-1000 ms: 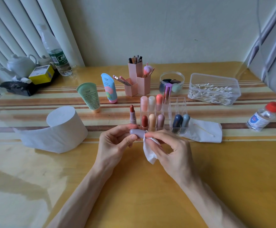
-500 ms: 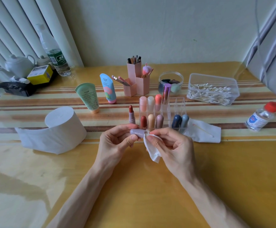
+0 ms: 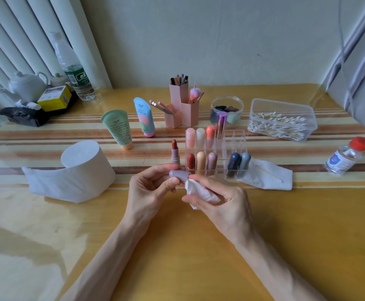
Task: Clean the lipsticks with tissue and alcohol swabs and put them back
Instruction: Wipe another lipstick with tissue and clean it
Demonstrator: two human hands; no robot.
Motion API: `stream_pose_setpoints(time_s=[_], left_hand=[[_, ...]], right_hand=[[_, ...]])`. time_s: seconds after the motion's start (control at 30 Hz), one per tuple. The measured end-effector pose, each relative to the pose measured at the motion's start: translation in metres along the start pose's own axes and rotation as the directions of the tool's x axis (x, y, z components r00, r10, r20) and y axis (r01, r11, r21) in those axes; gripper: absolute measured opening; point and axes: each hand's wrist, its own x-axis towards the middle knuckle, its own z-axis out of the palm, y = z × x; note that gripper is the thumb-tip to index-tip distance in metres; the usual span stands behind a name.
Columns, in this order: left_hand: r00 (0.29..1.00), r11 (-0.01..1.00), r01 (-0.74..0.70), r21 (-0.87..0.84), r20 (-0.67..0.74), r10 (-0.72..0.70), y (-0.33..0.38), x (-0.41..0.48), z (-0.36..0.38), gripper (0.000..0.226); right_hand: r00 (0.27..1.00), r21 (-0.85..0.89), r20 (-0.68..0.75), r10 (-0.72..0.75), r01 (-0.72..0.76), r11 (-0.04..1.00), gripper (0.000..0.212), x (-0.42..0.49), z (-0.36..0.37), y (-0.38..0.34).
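A: So, hands first. What is the left hand (image 3: 153,187) doing?

B: It's curled round a lilac lipstick cap (image 3: 178,175), thumb under, fingers over the top. The cap lies sideways, rounded end toward the left.

A: And the right hand (image 3: 220,198)?

B: It's pinching a crumpled piece of tissue (image 3: 199,192) between thumb and fingers. The tissue's upper corner touches the cap's right end. Cannot tell if it goes inside.

A: Where is the lipstick itself?

B: The uncapped lipstick (image 3: 175,154) stands upright just beyond the left hand's fingertips. It has a red-brown bullet and a lilac base, and neither hand touches it.

A: The holder?

B: There's a clear acrylic organizer (image 3: 233,140) just beyond the right hand's fingertips, right beside the uncapped stick. It holds capped lipsticks in two rows.

A: Supplies?

B: A toilet paper roll (image 3: 81,168) sits well out to the left of the left hand, its tail unwound. A folded tissue (image 3: 268,181) lies to the right of the right hand, with a cotton swab (image 3: 268,172) on it. Farther right there's an alcohol bottle (image 3: 344,157) with a red cap. A clear tub of cotton swabs (image 3: 281,120) is far beyond the right hand.
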Motion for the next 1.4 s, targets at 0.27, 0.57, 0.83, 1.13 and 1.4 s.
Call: stream_pose_setpoints(time_s=[0.27, 0.57, 0.83, 1.13, 1.4], left_hand=[[0.998, 0.998, 0.054, -0.019, 0.042, -0.054, -0.002, -0.002, 0.004, 0.029], [0.999, 0.999, 0.032, 0.017, 0.024, -0.033, -0.002, -0.001, -0.001, 0.030], [0.993, 0.997, 0.016, 0.071, 0.114, -0.024, -0.003, 0.002, 0.004, 0.038], [0.984, 0.983, 0.010, 0.182, 0.175, -0.043, -0.009, 0.006, -0.002, 0.023], [0.996, 0.986, -0.060, 0.156, 0.081, 0.048, -0.009, 0.005, 0.003, 0.019]], right_hand=[[0.999, -0.017, 0.031, -0.042, 0.043, 0.999, 0.028, -0.001, 0.003, 0.015], [0.911, 0.179, 0.315, 0.268, -0.334, 0.925, 0.038, -0.002, 0.001, 0.008], [0.969, 0.227, 0.052, 0.240, -0.246, 0.942, 0.024, 0.003, 0.002, -0.002], [0.999, -0.134, 0.025, 0.021, -0.017, 0.991, 0.026, -0.002, 0.005, 0.008], [0.905, 0.289, 0.148, 0.398, -0.425, 0.858, 0.023, 0.000, 0.010, -0.005]])
